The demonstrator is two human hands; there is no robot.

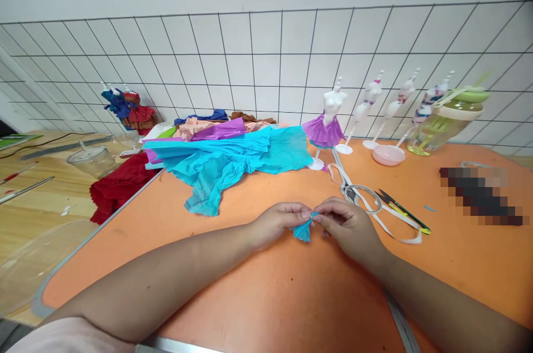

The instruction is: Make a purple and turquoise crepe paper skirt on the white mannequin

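Note:
Between my two hands is a small piece of blue crepe paper [302,232], gathered at the top and fanned out below. My left hand [280,221] pinches its gathered top from the left, thumb and fingers closed. From the right, my right hand [345,223] pinches the same gathered end with its fingertips. Behind my hands, a large sheet of blue crepe paper [250,156] lies crumpled on the orange table [233,286]. A white mini dress form [333,104] wearing a purple pleated paper skirt [323,131] stands at the back.
Several more dress forms [368,93] stand along the tiled wall, by a pink bowl [388,155] and a green-lidded bottle [452,120]. Right of my hands lie a tape roll [363,198], scissors [403,211] and white ribbon [400,233]. Red crepe paper [120,183] hangs over the left edge.

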